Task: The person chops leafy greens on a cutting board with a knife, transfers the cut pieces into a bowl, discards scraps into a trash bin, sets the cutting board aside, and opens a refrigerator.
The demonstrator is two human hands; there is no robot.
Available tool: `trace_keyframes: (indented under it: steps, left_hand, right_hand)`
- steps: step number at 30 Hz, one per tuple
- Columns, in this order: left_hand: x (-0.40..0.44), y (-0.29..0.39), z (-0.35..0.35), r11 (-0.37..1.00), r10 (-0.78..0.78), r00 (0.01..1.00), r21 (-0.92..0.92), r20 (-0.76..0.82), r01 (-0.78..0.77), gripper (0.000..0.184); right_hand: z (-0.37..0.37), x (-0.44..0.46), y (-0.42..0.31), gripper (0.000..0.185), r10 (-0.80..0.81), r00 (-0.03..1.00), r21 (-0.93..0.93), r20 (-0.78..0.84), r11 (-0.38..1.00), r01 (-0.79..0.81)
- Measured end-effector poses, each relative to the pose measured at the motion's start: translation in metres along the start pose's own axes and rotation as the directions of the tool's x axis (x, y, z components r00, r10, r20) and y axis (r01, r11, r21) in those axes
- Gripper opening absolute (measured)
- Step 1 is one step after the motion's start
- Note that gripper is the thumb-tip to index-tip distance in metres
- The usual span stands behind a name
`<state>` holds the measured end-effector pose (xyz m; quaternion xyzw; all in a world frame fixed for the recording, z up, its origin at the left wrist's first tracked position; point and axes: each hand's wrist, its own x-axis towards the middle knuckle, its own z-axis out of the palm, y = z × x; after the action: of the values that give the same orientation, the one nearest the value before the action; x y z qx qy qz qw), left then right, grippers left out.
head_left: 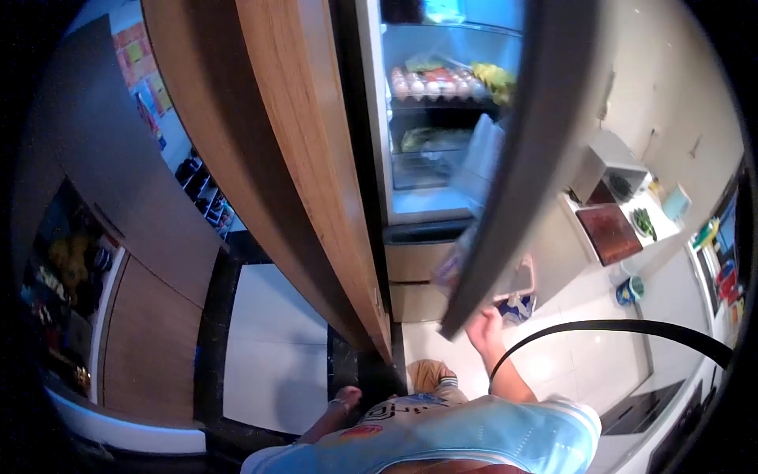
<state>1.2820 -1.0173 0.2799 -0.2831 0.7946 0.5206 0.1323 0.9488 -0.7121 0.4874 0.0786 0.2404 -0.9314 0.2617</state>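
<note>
A refrigerator stands open, its grey door blurred and swung outward. My right hand is at the lower outer edge of this door, its fingers bent and smeared; whether it grips the door is unclear. Low by my body, my left hand hangs with curled fingers and nothing visible in it. Inside the refrigerator, eggs rest on a shelf beside something yellow-green. A pale translucent bag is partly hidden behind the door.
A tall wooden panel rises left of the refrigerator. To the right, a counter holds a microwave, a dark red board and green vegetables. A bucket and a blue-and-white bag are on the floor.
</note>
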Motion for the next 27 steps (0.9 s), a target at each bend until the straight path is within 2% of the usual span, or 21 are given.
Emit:
trace_keyframes:
  steps: [1,2,3,4,5,6,7,8,9,10,12,14,15,18,19,21,24,26,27]
  left_hand:
    - [0.024,-0.003,0.003,0.992,0.063,0.986,0.103,0.153,-0.079,0.026]
    - [0.046,-0.001,0.007,0.966,0.110,0.945,0.190,0.306,-0.174,0.023]
    - [0.046,0.016,0.016,0.989,0.072,0.955,0.102,0.287,-0.106,0.023]
    - [0.048,0.036,0.027,0.999,0.035,0.962,0.010,0.271,-0.040,0.023]
    - [0.055,0.052,0.034,0.992,0.079,0.948,0.066,0.308,-0.104,0.024]
    - [0.060,0.067,0.043,0.979,0.119,0.931,0.117,0.346,-0.168,0.025]
    - [0.063,0.079,0.051,0.976,0.130,0.922,0.117,0.364,-0.183,0.022]
    - [0.066,0.092,0.061,0.974,0.138,0.913,0.115,0.384,-0.196,0.020]
    - [0.070,0.112,0.066,0.952,0.110,0.900,0.214,0.423,-0.217,0.019]
    - [0.077,0.125,0.073,0.941,0.161,0.871,0.193,0.464,-0.276,0.019]
    - [0.087,0.144,0.083,0.913,0.250,0.805,0.147,0.537,-0.382,0.019]
    - [0.094,0.165,0.091,0.909,0.219,0.824,0.197,0.523,-0.367,0.024]
    - [0.096,0.166,0.096,0.911,0.322,0.836,0.095,0.445,-0.401,0.027]
    - [0.120,0.178,0.101,0.920,0.204,0.875,0.220,0.439,-0.325,0.034]
    - [0.114,0.188,0.101,0.949,0.171,0.918,0.192,0.358,-0.252,0.033]
    - [0.127,0.185,0.110,0.988,-0.004,0.938,0.147,0.347,-0.050,0.031]
    - [0.126,0.200,0.133,0.990,-0.137,0.949,0.024,0.286,0.135,0.025]
    - [0.140,0.211,0.141,0.984,-0.058,0.958,-0.144,0.281,0.102,0.024]
    - [0.150,0.217,0.143,0.971,-0.015,0.963,-0.226,0.268,0.078,0.024]
  right_hand:
    - [-0.015,-0.028,-0.005,0.044,-0.020,1.000,-0.011,0.019,1.000,0.020]
    - [-0.029,-0.060,-0.012,0.048,-0.090,0.996,-0.040,-0.027,0.995,0.088]
    - [-0.029,-0.092,-0.021,0.050,-0.211,0.975,-0.101,-0.071,0.974,0.203]
    - [-0.079,-0.107,-0.037,0.043,-0.261,0.961,-0.190,-0.088,0.952,0.242]
    - [-0.053,-0.139,-0.048,0.038,-0.386,0.919,-0.209,-0.079,0.908,0.363]
    - [-0.082,-0.154,-0.064,0.034,-0.430,0.863,-0.198,-0.267,0.900,0.388]
    - [-0.101,-0.166,-0.081,0.029,-0.455,0.824,-0.155,-0.338,0.891,0.428]
    - [-0.121,-0.173,-0.101,0.025,-0.503,0.799,-0.157,-0.328,0.864,0.479]
    - [-0.138,-0.175,-0.118,0.022,-0.550,0.771,-0.156,-0.321,0.834,0.530]
    - [-0.145,-0.173,-0.135,0.024,-0.562,0.757,-0.031,-0.334,0.809,0.587]
    - [-0.169,-0.163,-0.170,0.032,-0.605,0.738,0.011,-0.298,0.771,0.637]
    - [-0.159,-0.150,-0.202,0.039,-0.573,0.619,-0.019,-0.538,0.742,0.671]
    - [-0.142,-0.150,-0.210,0.038,-0.619,0.575,-0.012,-0.535,0.686,0.727]
    - [-0.166,-0.132,-0.252,0.040,-0.623,0.546,-0.034,-0.560,0.676,0.736]
    - [-0.181,-0.129,-0.267,0.041,-0.637,0.567,-0.010,-0.522,0.670,0.743]
    - [-0.232,-0.112,-0.299,0.046,-0.683,0.565,-0.029,-0.463,0.649,0.760]
    - [-0.242,-0.103,-0.332,0.051,-0.658,0.681,0.001,-0.321,0.719,0.695]
    - [-0.242,-0.093,-0.349,0.053,-0.624,0.715,0.015,-0.315,0.750,0.661]
    - [-0.248,-0.084,-0.359,0.064,-0.625,0.700,0.019,-0.346,0.741,0.671]
